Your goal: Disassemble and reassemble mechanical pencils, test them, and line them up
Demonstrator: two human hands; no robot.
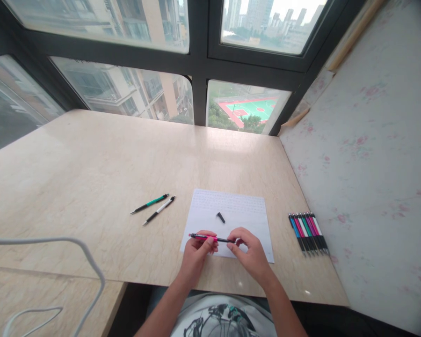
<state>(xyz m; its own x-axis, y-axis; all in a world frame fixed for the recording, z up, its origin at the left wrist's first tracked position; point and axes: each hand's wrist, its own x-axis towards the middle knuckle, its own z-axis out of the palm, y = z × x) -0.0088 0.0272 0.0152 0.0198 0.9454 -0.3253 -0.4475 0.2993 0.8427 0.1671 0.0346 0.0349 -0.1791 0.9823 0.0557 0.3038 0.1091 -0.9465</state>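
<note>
A pink and black mechanical pencil (212, 238) lies level between my hands, above the lower part of a written sheet of paper (228, 203). My left hand (198, 250) is closed round its pink barrel, thumb on top. The fingers of my right hand (247, 245) pinch its black end at the right. Whether a small part is also between those fingertips, I cannot tell. Just beyond my hands, a small black piece (221, 217), like a cap or lead case, rests on the paper.
Left of the paper lie a green pencil (149, 204) and a white pencil (159, 210). Several coloured pencils (308, 233) lie in a row near the papered wall (368, 187). A white cable (87, 255) loops at the lower left. Windows (126, 84) stand behind the table (91, 164).
</note>
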